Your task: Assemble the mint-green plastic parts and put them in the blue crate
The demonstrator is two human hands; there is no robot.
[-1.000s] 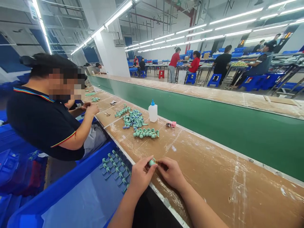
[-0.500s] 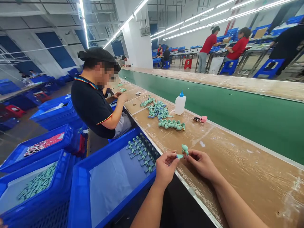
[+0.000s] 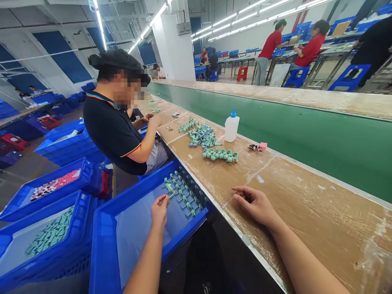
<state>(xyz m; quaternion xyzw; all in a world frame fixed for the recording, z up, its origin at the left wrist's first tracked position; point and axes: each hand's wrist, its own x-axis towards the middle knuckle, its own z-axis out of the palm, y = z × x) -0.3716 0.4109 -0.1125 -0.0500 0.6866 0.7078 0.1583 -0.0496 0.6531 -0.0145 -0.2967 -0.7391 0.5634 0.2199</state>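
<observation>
My left hand (image 3: 159, 209) reaches down into a blue bin (image 3: 143, 261) lined with white sheet. Its fingertips pinch a small green toy part (image 3: 167, 195) at the near end of rows of the same green parts (image 3: 183, 192). My right hand (image 3: 255, 203) rests on the brown worktable (image 3: 306, 220) near its front edge, fingers loosely spread toward the left and nothing in them.
A co-worker in a black shirt (image 3: 113, 130) sits close on the left at the same table. Further along lie piles of green parts (image 3: 203, 136), a row of green figures (image 3: 219, 154), a white glue bottle (image 3: 231, 126) and a pink item (image 3: 261, 146). A green conveyor belt (image 3: 306, 134) runs beyond. More blue bins (image 3: 45, 237) stand at left.
My hands have parted. The left hand has carried the green part from above the table edge down into the blue bin. The right hand has let go and settled on the table.
</observation>
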